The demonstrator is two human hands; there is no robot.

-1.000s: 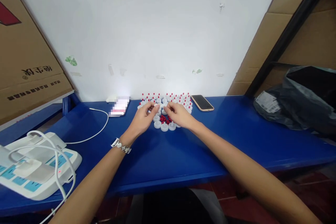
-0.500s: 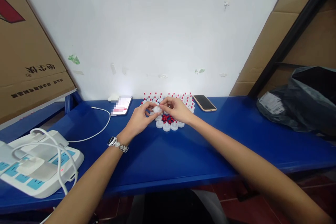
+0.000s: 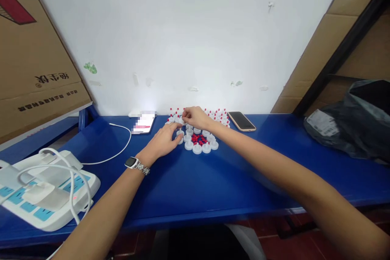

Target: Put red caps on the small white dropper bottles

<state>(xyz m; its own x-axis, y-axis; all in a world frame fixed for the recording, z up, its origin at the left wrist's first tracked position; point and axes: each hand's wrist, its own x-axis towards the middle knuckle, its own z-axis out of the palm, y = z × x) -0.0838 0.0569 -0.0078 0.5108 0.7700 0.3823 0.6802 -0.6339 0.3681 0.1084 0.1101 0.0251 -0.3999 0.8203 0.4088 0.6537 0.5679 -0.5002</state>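
White round nozzle caps (image 3: 197, 149) stand in a loose ring on the blue table, around a small heap of red tips (image 3: 199, 139). Behind them are rows of white caps topped with red tips (image 3: 217, 116). My right hand (image 3: 198, 118) reaches to the back left of the group, its thumb and fingers pinched at the top of a white nozzle cap (image 3: 182, 121), partly hidden. Beside the left edge of the caps rests my left hand (image 3: 163, 140), fingers stretched forward and thumb apart, close to a plain white cap (image 3: 180, 135). A watch is on the left wrist.
A lit phone (image 3: 144, 123) lies behind my left hand, a dark phone (image 3: 241, 121) right of the caps. On the left are a white power strip (image 3: 51, 195) with cables and a cardboard box (image 3: 39, 57). A grey plastic bag (image 3: 350, 122) sits at the right.
Both hands were together holding a white cap above the group. Now the right hand has moved back among the rows, and the left has let go and lowered, fingers straighter.
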